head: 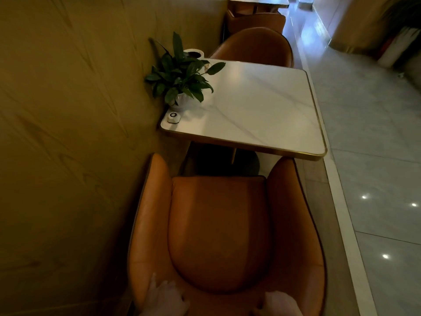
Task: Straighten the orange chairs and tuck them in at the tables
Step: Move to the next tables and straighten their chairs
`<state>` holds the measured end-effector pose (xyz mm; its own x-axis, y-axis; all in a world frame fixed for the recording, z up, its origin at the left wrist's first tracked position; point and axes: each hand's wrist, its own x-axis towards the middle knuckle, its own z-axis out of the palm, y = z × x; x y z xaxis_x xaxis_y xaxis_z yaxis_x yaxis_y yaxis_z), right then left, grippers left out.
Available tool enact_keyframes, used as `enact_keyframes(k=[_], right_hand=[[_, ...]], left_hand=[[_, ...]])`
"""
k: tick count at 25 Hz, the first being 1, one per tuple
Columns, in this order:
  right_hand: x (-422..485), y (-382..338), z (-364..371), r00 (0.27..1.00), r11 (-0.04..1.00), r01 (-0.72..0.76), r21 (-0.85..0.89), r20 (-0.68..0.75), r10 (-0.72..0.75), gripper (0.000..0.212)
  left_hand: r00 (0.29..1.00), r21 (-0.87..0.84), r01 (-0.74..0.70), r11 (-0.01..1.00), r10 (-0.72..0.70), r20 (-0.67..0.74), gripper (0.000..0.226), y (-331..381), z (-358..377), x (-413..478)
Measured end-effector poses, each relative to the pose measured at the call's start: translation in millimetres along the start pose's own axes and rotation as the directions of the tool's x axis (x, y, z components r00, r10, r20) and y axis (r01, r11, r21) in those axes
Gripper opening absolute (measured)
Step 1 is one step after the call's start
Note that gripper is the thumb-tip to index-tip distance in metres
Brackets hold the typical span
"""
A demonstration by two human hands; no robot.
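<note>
**Gripping the near chair's back, seat not yet under the table**

Head view: both hands sit at the bottom edge of the picture, well apart, on the top rim of the near orange chair (pixel 218 229). The left hand (pixel 165 296) has its fingers bent over the rim onto the inner backrest, with 1 finger lying out along the rim toward the wall. The right hand (pixel 279 303) is cut off by the frame and blurred, but its fingers also look curled over the rim.

This chair faces the table (pixel 262 115), a white marble top with a gold edge. The tips of its 2 arms reach the table's near edge, while the seat front stops short of it, leaving the dark table base visible between them. The chair's left arm runs just beside the wood-grain wall (pixel 68 133).

On the table's wall side stand a potted plant (pixel 180 76) and, near the front corner, a small white call button (pixel 173 117). A far orange chair (pixel 255 45) is pushed up against the table's opposite edge. Beyond it, a third chair (pixel 257 21) stands at a second table (pixel 259 2). To the right, a pale step edge (pixel 337 190) borders the glossy tiled floor (pixel 376 133).
</note>
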<state>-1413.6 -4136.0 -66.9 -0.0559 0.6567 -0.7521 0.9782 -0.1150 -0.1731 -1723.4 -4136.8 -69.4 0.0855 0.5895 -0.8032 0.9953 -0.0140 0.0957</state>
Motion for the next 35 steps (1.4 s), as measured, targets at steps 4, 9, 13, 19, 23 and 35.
enact_keyframes(k=[4, 9, 13, 19, 23, 35], right_hand=[[6, -15, -2, 1.0, 1.0, -0.009, 0.002, 0.012, 0.009, 0.049], [12, -28, -11, 0.998, 0.999, -0.034, 0.02, -0.061, 0.035, 0.05], [24, -30, -14, 0.996, 0.998, -0.065, 0.024, -0.067, 0.067, 0.038], [62, 30, -66, 0.892, 0.96, -0.055, 0.273, -0.419, 0.17, 0.041], [91, 63, -122, 0.828, 0.988, -0.083, 0.134, -0.542, 0.143, 0.053], [153, 104, -124, 0.81, 0.957, -0.282, 0.07, -0.517, 0.276, 0.092]], left_hand=[[1.0, 0.029, 0.007, 1.0, -0.007, -0.003, 0.058, -8, -16, 3], [0.998, 0.073, 0.038, 0.997, -0.034, -0.058, 0.057, -13, -37, 11], [0.994, 0.063, 0.076, 0.995, -0.071, -0.079, 0.051, -2, -43, 14], [0.992, 0.049, 0.101, 0.994, -0.097, -0.083, 0.056, 6, -32, 14], [0.982, -0.03, 0.178, 0.984, -0.18, -0.053, 0.049, 28, -37, 28], [0.958, 0.051, 0.266, 0.963, -0.258, -0.123, 0.05, 57, -20, 35]])
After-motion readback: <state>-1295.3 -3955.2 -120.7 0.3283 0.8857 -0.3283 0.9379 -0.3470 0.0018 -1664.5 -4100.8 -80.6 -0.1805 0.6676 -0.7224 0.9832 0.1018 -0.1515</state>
